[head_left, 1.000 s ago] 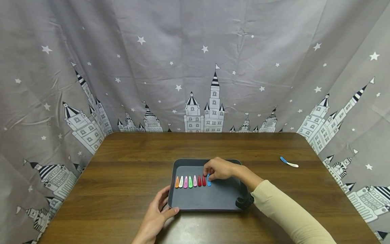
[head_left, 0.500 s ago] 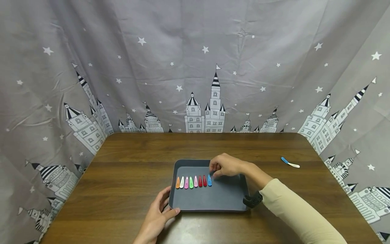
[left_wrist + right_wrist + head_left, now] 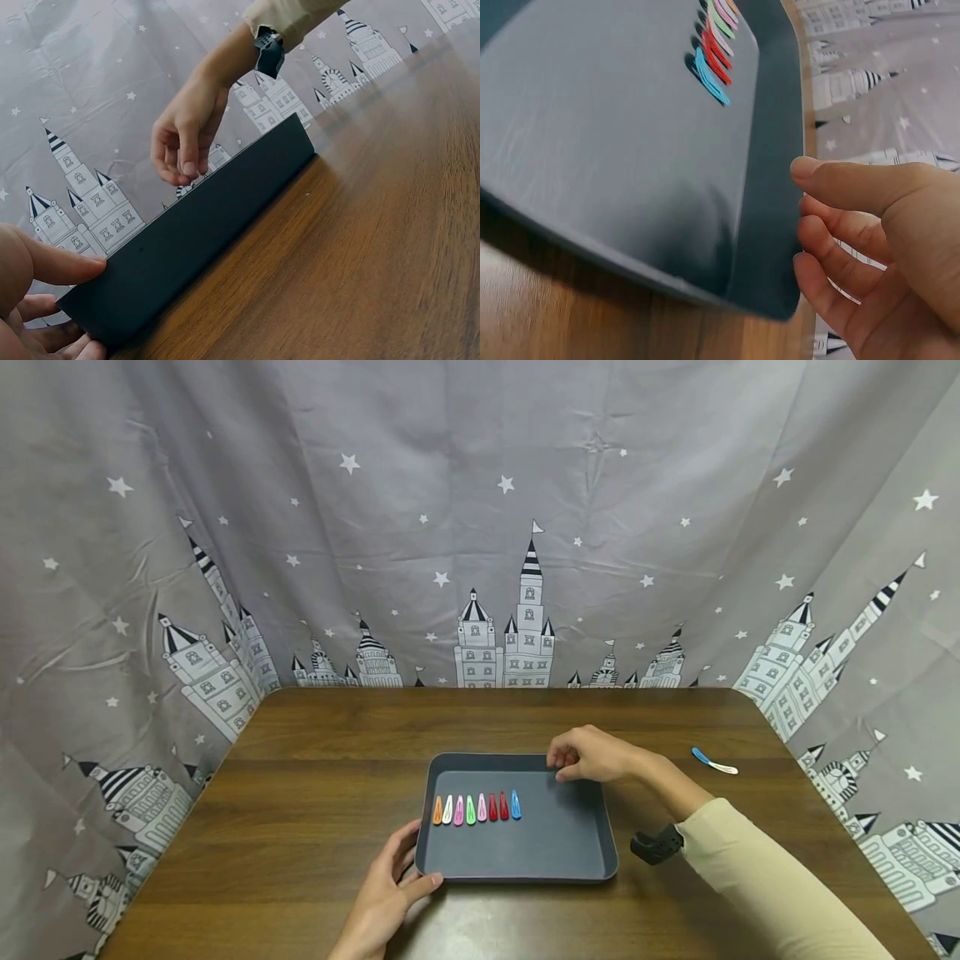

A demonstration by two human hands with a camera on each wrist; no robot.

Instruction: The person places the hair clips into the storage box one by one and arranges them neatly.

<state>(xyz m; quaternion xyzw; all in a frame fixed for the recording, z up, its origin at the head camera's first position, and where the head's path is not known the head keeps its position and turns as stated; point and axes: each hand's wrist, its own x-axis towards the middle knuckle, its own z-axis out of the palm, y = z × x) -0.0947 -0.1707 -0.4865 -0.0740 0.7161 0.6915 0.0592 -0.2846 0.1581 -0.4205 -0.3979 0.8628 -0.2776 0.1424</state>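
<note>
A dark grey tray (image 3: 558, 847) lies on the table, holding a row of snap hair clips in its left half. From the left run an orange clip (image 3: 437, 811), a white one, pink and green ones, two red ones and a blue clip (image 3: 516, 805). My left hand (image 3: 386, 889) grips the tray's front left corner, thumb at the rim and fingers along the outer side. Over the tray's back right part hovers my right hand (image 3: 592, 755), fingers loosely bent and nothing between them; the right wrist view shows its fingertips (image 3: 806, 166) near the tray wall.
To the right on the wooden table (image 3: 315, 777) lie a blue hair clip (image 3: 699, 754) and a white hair clip (image 3: 724, 768), end to end. A grey curtain (image 3: 375, 485) with castles and stars hangs behind the table. A black band (image 3: 657, 845) sits at the right sleeve.
My right hand has let go of the blue clip at the row's end and moved up and right, away from it. The left hand stays at the tray corner.
</note>
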